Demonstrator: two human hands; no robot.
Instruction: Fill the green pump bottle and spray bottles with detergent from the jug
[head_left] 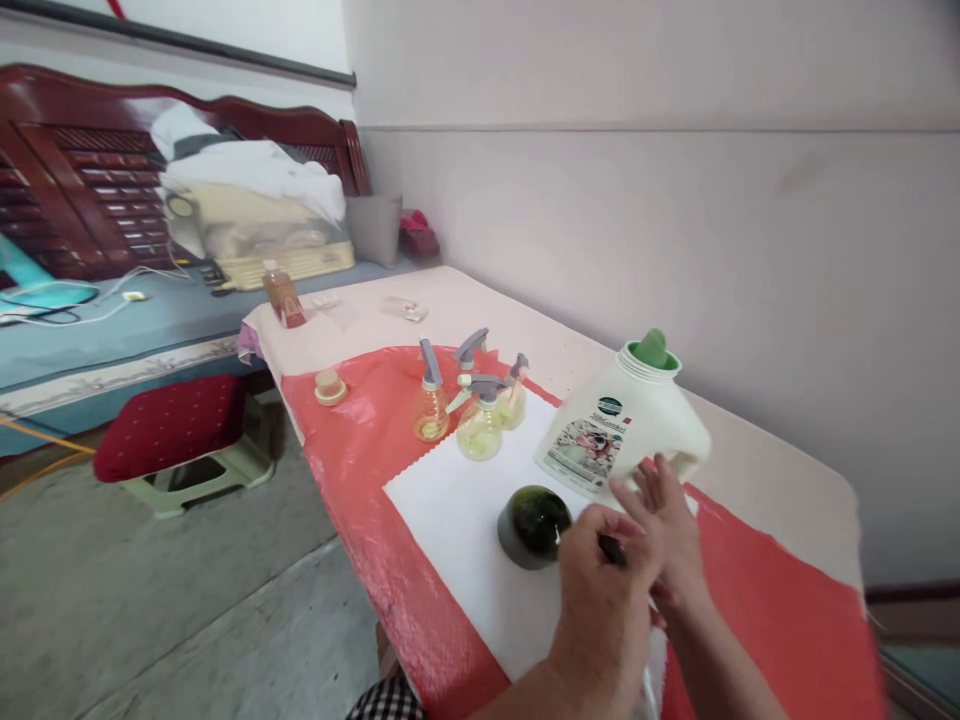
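My left hand is closed, and a short black piece shows between its thumb and fingers; the rest of that piece is hidden. Just left of it, its edge by my knuckles, is a glossy dark green round vessel on a white sheet. My right hand is behind and to the right, fingers stretched apart, partly covered by my left hand. Near its fingertips stands a white plastic jug with a label, a handle and something green in its mouth. Whether that hand touches the jug cannot be told.
Several clear spray bottles with grey triggers stand behind the vessel. A round cap lies on the red plastic cover. Farther back stands a bottle of reddish liquid. A red-topped stool is left of the table.
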